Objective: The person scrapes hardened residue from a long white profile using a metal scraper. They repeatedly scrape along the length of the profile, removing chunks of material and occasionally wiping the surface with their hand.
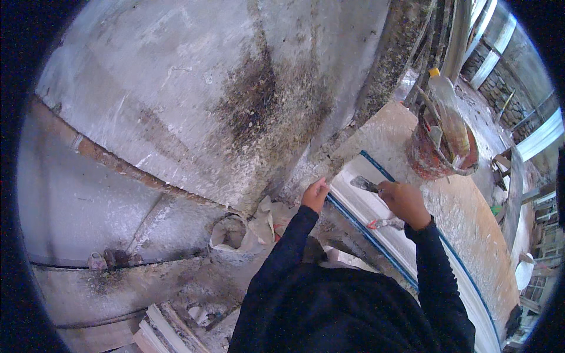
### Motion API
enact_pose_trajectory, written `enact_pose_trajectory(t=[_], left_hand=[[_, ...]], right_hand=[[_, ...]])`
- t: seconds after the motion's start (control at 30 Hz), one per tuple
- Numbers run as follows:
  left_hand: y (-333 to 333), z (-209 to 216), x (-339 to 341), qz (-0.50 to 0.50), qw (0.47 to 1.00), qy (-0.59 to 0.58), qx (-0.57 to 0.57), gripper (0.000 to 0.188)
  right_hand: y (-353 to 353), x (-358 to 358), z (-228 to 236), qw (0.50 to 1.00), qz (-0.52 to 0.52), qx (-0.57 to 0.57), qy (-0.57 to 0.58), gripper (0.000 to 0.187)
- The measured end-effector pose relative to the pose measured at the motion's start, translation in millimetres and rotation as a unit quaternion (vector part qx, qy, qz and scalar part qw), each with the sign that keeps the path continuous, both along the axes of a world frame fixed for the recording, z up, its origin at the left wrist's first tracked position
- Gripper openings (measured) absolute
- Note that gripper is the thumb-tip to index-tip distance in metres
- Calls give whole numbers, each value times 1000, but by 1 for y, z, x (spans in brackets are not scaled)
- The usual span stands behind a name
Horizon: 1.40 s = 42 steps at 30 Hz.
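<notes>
R hand (405, 203) is closed round a scraper (364, 183), its blade over the far end of the white strip (360, 201), which lies slantwise on the board (471, 203); L hand (315, 195) is by the strip's L edge, fingers bunched, can't tell if gripping anything. Main risk, prob.: a hard or tilted stroke gouges the pale face or nicks the blue edging (376, 165); a slip leftward could catch the L fingers. The red-ended tool (388, 223), lying on the strip near the R wrist, might get knocked & scuff it. Bucket (428, 157), crammed w/ a bottle (450, 112) etc., is poss. top-heavy if bumped. Strip looks smooth, long, w/ lengthwise lines; bucket round, reddish, crusted; board flat, tan, dusty.
</notes>
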<state>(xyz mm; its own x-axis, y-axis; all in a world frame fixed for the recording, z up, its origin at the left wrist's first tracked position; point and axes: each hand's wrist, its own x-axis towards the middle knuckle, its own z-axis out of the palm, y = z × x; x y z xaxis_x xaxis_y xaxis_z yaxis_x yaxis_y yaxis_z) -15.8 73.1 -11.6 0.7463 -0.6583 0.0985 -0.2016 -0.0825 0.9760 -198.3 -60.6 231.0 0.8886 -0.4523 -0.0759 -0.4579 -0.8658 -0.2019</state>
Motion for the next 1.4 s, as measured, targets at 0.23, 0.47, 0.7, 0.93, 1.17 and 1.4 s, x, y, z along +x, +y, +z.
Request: enact_pose_trajectory(t=[0.23, 0.47, 0.7, 0.93, 1.17, 1.4], left_hand=[[-75, 21, 29, 1, 983, -34, 179, 34], [-71, 28, 4, -7, 999, 41, 33, 16], [-67, 55, -4, 8, 998, 57, 26, 11], [-70, 49, -11, 18, 999, -48, 13, 7], [-72, 55, -8, 11, 995, -94, 13, 8], [-66, 46, -7, 6, 997, -81, 14, 12]], right_hand=[[-49, 42, 3, 999, 7, -42, 33, 17], [-81, 89, 13, 994, -7, -36, 99, 18], [-103, 125, 14, 984, 24, -10, 177, 15], [-122, 170, 20, 960, 108, -28, 257, 12], [-137, 200, 6, 953, 188, -40, 232, 9], [-136, 199, -10, 958, 200, -9, 207, 10]])
